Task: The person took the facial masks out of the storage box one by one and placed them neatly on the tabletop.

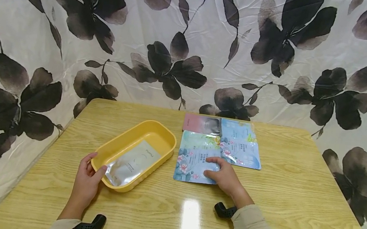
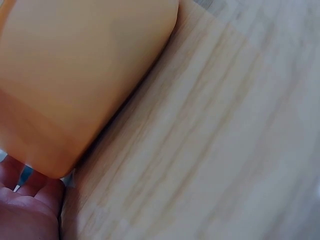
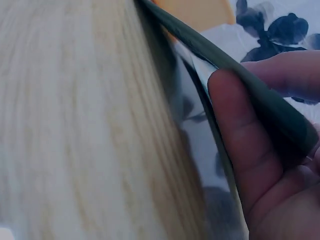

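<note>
My left hand [image 1: 87,179] grips the near left end of a yellow plastic bin [image 1: 101,151], thumb over the rim and fingers outside. Inside the bin lies a silvery-beige mask packet [image 1: 137,160]. In the left wrist view the bin's wall [image 2: 80,75] fills the upper left, fingers [image 2: 47,195] below it. My right hand [image 1: 227,176] pinches the right side of a blue flowered mask packet [image 1: 193,167]. In the right wrist view the packet's dark edge [image 3: 210,52] runs between thumb [image 3: 235,115] and fingers, raised off the wooden surface.
Overlapping packets lie behind the right hand: a green one [image 1: 197,140], a pink-and-black one [image 1: 199,124], a light blue one [image 1: 236,129] and another blue flowered one [image 1: 242,155]. A floral curtain [image 1: 222,59] hangs along the back of the wooden table [image 1: 294,199].
</note>
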The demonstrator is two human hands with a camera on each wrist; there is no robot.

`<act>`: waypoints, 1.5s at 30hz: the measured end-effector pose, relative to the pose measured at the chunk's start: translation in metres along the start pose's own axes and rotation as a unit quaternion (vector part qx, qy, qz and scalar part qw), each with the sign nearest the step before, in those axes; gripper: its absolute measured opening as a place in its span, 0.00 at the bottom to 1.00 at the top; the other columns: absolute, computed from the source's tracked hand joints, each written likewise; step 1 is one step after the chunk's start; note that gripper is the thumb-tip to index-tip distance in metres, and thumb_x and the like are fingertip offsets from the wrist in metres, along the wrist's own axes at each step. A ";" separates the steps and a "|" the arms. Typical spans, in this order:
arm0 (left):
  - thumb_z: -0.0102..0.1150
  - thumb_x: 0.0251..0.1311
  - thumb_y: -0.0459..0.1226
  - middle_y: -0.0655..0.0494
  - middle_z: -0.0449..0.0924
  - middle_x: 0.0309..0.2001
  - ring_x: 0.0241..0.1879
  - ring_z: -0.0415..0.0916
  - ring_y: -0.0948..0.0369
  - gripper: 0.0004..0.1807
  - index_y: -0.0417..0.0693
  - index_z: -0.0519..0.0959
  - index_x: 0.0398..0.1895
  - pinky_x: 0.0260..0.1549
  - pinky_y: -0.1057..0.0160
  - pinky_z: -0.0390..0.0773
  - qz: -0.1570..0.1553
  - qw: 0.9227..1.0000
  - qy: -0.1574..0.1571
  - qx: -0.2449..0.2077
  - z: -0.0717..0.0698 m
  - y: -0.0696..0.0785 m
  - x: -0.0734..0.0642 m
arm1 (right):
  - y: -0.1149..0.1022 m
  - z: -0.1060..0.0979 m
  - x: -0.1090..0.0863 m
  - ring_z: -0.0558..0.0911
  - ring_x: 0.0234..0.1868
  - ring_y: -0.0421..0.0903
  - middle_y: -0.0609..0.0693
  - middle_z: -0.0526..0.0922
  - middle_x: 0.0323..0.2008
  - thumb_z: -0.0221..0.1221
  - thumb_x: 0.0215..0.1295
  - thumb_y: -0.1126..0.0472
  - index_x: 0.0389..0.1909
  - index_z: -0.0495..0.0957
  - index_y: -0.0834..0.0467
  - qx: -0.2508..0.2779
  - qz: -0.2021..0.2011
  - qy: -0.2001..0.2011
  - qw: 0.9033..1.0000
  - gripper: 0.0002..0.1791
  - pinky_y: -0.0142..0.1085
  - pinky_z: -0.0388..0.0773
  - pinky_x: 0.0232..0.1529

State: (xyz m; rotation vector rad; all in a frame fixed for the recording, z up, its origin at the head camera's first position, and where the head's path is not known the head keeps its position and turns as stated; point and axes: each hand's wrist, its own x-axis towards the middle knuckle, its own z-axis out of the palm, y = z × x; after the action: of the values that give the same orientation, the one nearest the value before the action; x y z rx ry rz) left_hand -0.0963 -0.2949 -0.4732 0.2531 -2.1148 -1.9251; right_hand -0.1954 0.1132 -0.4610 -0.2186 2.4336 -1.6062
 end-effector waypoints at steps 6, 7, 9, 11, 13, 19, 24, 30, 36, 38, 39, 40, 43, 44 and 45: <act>0.49 0.74 0.29 0.33 0.57 0.68 0.55 0.67 0.70 0.31 0.34 0.48 0.73 0.47 0.81 0.70 0.003 1.000 0.001 0.002 0.001 0.001 0.000 | 0.001 0.001 -0.001 0.70 0.65 0.57 0.58 0.75 0.61 0.67 0.61 0.62 0.57 0.79 0.60 -0.034 -0.013 -0.004 0.999 0.22 0.54 0.66 0.63; 0.49 0.74 0.29 0.33 0.57 0.68 0.55 0.67 0.70 0.32 0.34 0.48 0.73 0.47 0.81 0.70 0.004 1.000 0.002 0.002 0.001 0.001 0.000 | 0.000 0.001 0.000 0.70 0.65 0.57 0.58 0.76 0.61 0.68 0.61 0.61 0.57 0.80 0.59 -0.040 -0.013 -0.005 0.999 0.22 0.54 0.66 0.63; 0.49 0.74 0.29 0.33 0.57 0.68 0.55 0.66 0.70 0.32 0.34 0.47 0.73 0.47 0.81 0.70 0.004 1.000 0.002 0.004 0.001 0.001 0.000 | 0.000 0.000 0.000 0.71 0.64 0.56 0.57 0.77 0.60 0.67 0.62 0.60 0.56 0.80 0.58 -0.054 -0.015 -0.006 0.998 0.21 0.54 0.66 0.63; 0.49 0.74 0.29 0.33 0.56 0.68 0.56 0.66 0.69 0.32 0.34 0.47 0.74 0.47 0.81 0.70 0.004 1.000 0.002 0.005 0.001 0.001 -0.001 | 0.000 -0.001 0.000 0.72 0.62 0.56 0.56 0.78 0.59 0.68 0.62 0.60 0.55 0.80 0.57 -0.068 -0.013 -0.008 0.998 0.21 0.53 0.67 0.62; 0.49 0.74 0.29 0.33 0.56 0.68 0.56 0.65 0.68 0.32 0.34 0.47 0.74 0.47 0.81 0.70 0.003 1.000 0.002 0.006 0.001 0.001 -0.001 | 0.000 -0.001 0.000 0.73 0.62 0.55 0.56 0.78 0.58 0.68 0.61 0.59 0.55 0.80 0.56 -0.080 -0.011 -0.006 0.997 0.20 0.53 0.67 0.62; 0.49 0.74 0.29 0.32 0.56 0.69 0.57 0.65 0.68 0.32 0.35 0.47 0.74 0.47 0.81 0.70 0.001 1.000 -0.001 0.008 0.000 0.001 -0.001 | -0.001 -0.002 0.000 0.72 0.63 0.57 0.57 0.78 0.59 0.69 0.60 0.57 0.55 0.80 0.56 -0.112 -0.011 0.001 0.994 0.22 0.54 0.66 0.63; 0.49 0.74 0.29 0.33 0.57 0.68 0.56 0.66 0.70 0.32 0.34 0.48 0.74 0.47 0.81 0.70 0.005 1.000 0.001 0.002 0.001 0.002 -0.001 | -0.002 -0.004 0.000 0.70 0.66 0.59 0.58 0.77 0.61 0.68 0.62 0.54 0.58 0.79 0.56 -0.139 -0.016 -0.001 0.990 0.24 0.55 0.65 0.65; 0.49 0.74 0.29 0.34 0.57 0.68 0.56 0.67 0.70 0.31 0.34 0.48 0.73 0.47 0.81 0.70 0.005 1.000 0.002 0.001 0.001 0.002 -0.002 | -0.007 -0.008 -0.002 0.68 0.67 0.60 0.60 0.75 0.63 0.66 0.64 0.54 0.62 0.76 0.57 -0.163 -0.016 -0.003 0.986 0.27 0.56 0.64 0.65; 0.49 0.74 0.29 0.34 0.57 0.68 0.56 0.66 0.68 0.31 0.34 0.48 0.73 0.47 0.81 0.70 0.005 1.000 0.003 0.002 0.002 0.003 -0.002 | -0.011 -0.014 -0.002 0.77 0.46 0.54 0.58 0.80 0.51 0.65 0.66 0.55 0.65 0.75 0.58 -0.182 -0.006 0.006 0.983 0.28 0.49 0.74 0.48; 0.49 0.74 0.29 0.34 0.57 0.68 0.56 0.66 0.68 0.31 0.34 0.48 0.73 0.47 0.81 0.70 0.004 1.000 0.003 0.002 0.002 0.003 -0.002 | -0.011 -0.017 -0.002 0.77 0.43 0.53 0.57 0.80 0.48 0.65 0.66 0.55 0.65 0.74 0.59 -0.185 -0.003 0.007 0.983 0.28 0.48 0.75 0.45; 0.49 0.74 0.29 0.34 0.57 0.68 0.56 0.66 0.69 0.31 0.34 0.48 0.73 0.47 0.81 0.70 0.004 1.000 0.003 0.003 0.001 0.003 -0.002 | -0.011 -0.018 -0.002 0.77 0.44 0.52 0.57 0.80 0.48 0.65 0.66 0.55 0.65 0.75 0.59 -0.185 -0.001 0.008 0.983 0.28 0.47 0.75 0.45; 0.49 0.74 0.29 0.34 0.57 0.68 0.56 0.66 0.69 0.32 0.34 0.48 0.73 0.47 0.81 0.70 0.004 1.000 0.003 0.003 0.001 0.003 -0.002 | -0.011 -0.019 -0.002 0.77 0.44 0.52 0.57 0.80 0.48 0.65 0.65 0.55 0.65 0.75 0.59 -0.185 0.000 0.010 0.983 0.28 0.47 0.75 0.45; 0.50 0.74 0.29 0.34 0.57 0.68 0.56 0.66 0.69 0.32 0.34 0.48 0.73 0.47 0.81 0.70 0.004 1.000 0.002 0.003 0.001 0.002 -0.002 | -0.010 -0.022 -0.001 0.76 0.45 0.52 0.56 0.80 0.48 0.66 0.65 0.56 0.65 0.75 0.60 -0.187 0.001 0.011 0.982 0.28 0.45 0.75 0.46; 0.50 0.74 0.29 0.34 0.57 0.68 0.56 0.66 0.70 0.32 0.34 0.48 0.73 0.47 0.81 0.70 0.005 1.000 0.002 0.003 0.001 0.002 -0.002 | -0.010 -0.023 -0.001 0.76 0.45 0.52 0.56 0.80 0.48 0.66 0.65 0.56 0.64 0.75 0.60 -0.186 0.002 0.013 0.983 0.28 0.45 0.75 0.46; 0.49 0.74 0.29 0.34 0.57 0.68 0.56 0.66 0.70 0.32 0.34 0.48 0.73 0.47 0.81 0.70 0.005 1.000 0.002 0.003 0.001 0.002 -0.002 | -0.010 -0.023 -0.001 0.76 0.45 0.52 0.56 0.80 0.49 0.66 0.65 0.56 0.64 0.75 0.60 -0.183 0.004 0.014 0.983 0.28 0.44 0.75 0.46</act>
State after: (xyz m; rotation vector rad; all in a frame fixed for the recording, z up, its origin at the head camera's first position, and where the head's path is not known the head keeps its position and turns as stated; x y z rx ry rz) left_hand -0.0948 -0.2933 -0.4716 0.2463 -2.1157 -1.9113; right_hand -0.2008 0.1302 -0.4431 -0.2446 2.7311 -1.1516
